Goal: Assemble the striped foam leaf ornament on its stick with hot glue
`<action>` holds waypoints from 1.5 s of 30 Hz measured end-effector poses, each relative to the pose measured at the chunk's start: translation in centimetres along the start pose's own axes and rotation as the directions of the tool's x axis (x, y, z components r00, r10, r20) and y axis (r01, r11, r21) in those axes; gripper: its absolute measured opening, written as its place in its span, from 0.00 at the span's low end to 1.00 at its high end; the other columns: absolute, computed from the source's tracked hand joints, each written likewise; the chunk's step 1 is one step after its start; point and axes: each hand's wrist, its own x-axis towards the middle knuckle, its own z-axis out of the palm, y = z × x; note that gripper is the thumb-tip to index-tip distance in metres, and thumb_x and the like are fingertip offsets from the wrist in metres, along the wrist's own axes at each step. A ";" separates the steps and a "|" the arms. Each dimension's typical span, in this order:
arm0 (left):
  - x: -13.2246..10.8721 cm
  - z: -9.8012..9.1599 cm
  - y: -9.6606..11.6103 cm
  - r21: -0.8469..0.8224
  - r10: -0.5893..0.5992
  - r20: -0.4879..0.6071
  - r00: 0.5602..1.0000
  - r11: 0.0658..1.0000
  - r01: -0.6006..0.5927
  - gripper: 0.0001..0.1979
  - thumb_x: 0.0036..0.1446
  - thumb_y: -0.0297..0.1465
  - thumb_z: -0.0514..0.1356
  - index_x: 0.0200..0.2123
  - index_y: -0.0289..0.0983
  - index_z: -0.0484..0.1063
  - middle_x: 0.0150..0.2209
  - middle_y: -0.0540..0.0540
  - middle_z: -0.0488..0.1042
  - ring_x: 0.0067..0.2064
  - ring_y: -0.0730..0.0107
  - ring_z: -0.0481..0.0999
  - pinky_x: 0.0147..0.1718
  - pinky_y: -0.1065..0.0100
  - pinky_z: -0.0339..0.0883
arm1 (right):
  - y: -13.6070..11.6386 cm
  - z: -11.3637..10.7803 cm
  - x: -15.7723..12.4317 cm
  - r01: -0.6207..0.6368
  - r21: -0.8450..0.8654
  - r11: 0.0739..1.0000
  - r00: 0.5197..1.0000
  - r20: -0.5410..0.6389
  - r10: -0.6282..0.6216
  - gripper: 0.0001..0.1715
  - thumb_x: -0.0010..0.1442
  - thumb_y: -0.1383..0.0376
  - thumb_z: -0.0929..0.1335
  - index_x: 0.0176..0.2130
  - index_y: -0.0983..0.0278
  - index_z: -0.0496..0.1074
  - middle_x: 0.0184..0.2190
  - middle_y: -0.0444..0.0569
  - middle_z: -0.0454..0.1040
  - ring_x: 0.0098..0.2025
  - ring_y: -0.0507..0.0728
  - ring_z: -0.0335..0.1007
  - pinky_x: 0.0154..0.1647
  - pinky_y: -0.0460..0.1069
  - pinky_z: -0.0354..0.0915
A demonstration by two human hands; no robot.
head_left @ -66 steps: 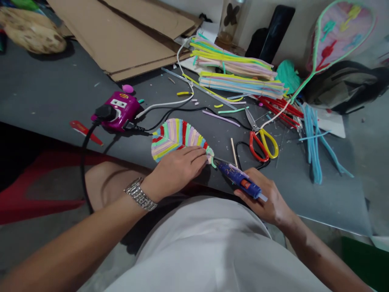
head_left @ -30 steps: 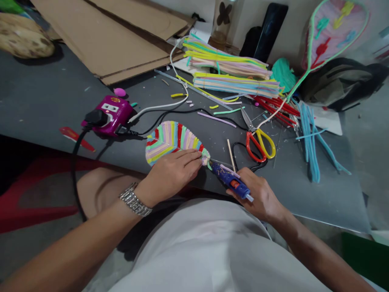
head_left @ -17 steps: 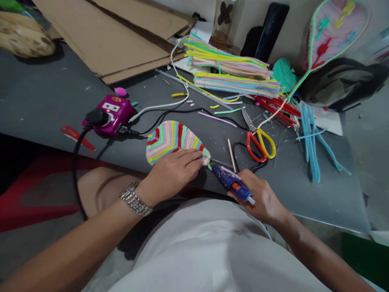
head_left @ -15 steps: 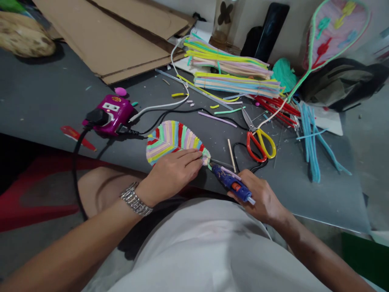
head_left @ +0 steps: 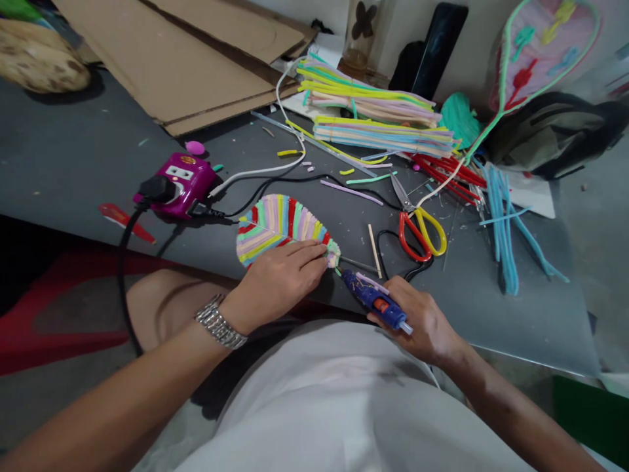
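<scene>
A leaf-shaped piece of striped pipe cleaners (head_left: 275, 219) lies at the table's near edge, with a thin wire stem reaching right. My left hand (head_left: 285, 272) is closed over its lower right part, fingers together; its thumb is hidden. In my right hand (head_left: 417, 311) is a blue glue gun (head_left: 368, 292), its nozzle pointing at the leaf's narrow end beside my left fingertips. A clear glue stick pokes out of the gun's back, and a lilac pipe-cleaner piece lies along its top. A short green bit shows between nozzle and leaf.
Scissors (head_left: 415, 226) with red and yellow handles lie beyond my right hand. A purple power socket (head_left: 179, 187) with cords sits at left. Bundled pipe cleaners (head_left: 378, 111), cardboard sheets (head_left: 206, 59) and blue pipe cleaners (head_left: 501, 229) lie around.
The glue gun's nozzle has drawn back slightly from the leaf's narrow end, down and to the right. My left hand and the leaf have stayed put.
</scene>
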 end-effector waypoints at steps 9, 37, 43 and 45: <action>0.2 -0.1 0.0 -0.010 0.016 -0.026 1.000 1.000 -0.016 0.07 0.67 0.24 0.60 0.43 0.30 0.79 0.48 0.36 0.84 0.50 0.55 0.84 0.49 0.55 0.82 | 0.2 0.2 0.2 0.009 0.013 1.000 1.000 -0.014 -0.009 0.09 0.72 0.59 0.67 0.40 0.60 0.65 0.34 0.49 0.70 0.34 0.56 0.66 0.31 0.49 0.59; 0.2 0.0 0.1 -0.002 -0.002 -0.009 1.000 1.000 0.002 0.08 0.68 0.25 0.58 0.43 0.31 0.79 0.48 0.37 0.83 0.49 0.56 0.84 0.48 0.55 0.82 | 0.2 0.0 0.4 -0.014 0.091 0.996 1.000 -0.013 0.015 0.09 0.69 0.59 0.69 0.39 0.61 0.66 0.33 0.48 0.69 0.33 0.55 0.64 0.32 0.49 0.61; 0.3 0.1 0.5 -0.026 -0.063 0.008 0.998 0.998 0.064 0.06 0.67 0.26 0.60 0.41 0.31 0.78 0.46 0.37 0.82 0.49 0.56 0.82 0.48 0.56 0.81 | 0.1 -0.4 -0.3 -0.246 0.468 0.849 0.948 -0.064 0.311 0.12 0.65 0.55 0.73 0.37 0.60 0.73 0.31 0.47 0.75 0.29 0.54 0.69 0.29 0.49 0.67; 0.2 0.3 0.8 -0.036 -0.103 -0.014 0.995 0.994 0.102 0.05 0.67 0.26 0.61 0.41 0.32 0.77 0.46 0.38 0.82 0.48 0.58 0.82 0.49 0.56 0.80 | 0.2 -0.1 -0.8 -0.333 0.596 0.731 0.879 -0.085 0.470 0.15 0.61 0.53 0.76 0.40 0.60 0.77 0.33 0.47 0.80 0.28 0.54 0.72 0.26 0.49 0.69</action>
